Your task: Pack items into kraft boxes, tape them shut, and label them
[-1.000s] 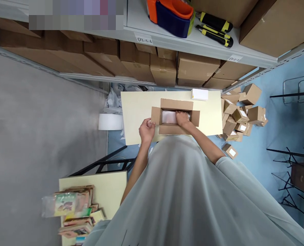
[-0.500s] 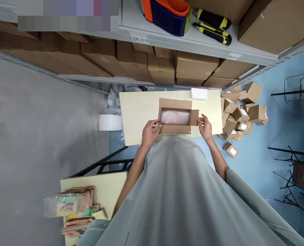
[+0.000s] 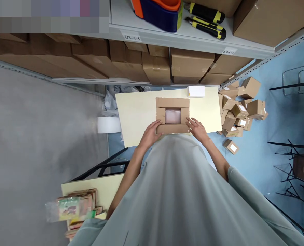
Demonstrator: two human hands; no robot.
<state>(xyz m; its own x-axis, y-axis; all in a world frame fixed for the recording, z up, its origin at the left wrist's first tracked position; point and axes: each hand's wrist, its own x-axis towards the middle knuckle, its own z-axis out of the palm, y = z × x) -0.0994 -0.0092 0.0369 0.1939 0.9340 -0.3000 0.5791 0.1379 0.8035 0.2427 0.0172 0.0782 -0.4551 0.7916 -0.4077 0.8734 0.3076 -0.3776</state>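
Note:
A small cardboard box stands on the cream table in front of my body. Its two short end flaps are folded inward, while the long flaps at front and back lie spread outward. Between the end flaps a pale, translucent wrapped item shows inside; its kind is hidden. My left hand is at the box's left front corner, fingers stretched over the left end flap, thumb apart near the front flap. On the opposite side, my right hand rests its extended fingertips on the right end flap's edge.
Behind the box, a small white box lies on the cream table. Above, a shelf holds utility knives and a blue-orange tape dispenser. Several cartons lie on the floor at right. A white roll is left.
Both end flaps of the cardboard box have been folded inward, covering part of the wrapped item. My right hand has moved left onto the box. The view has shifted slightly.

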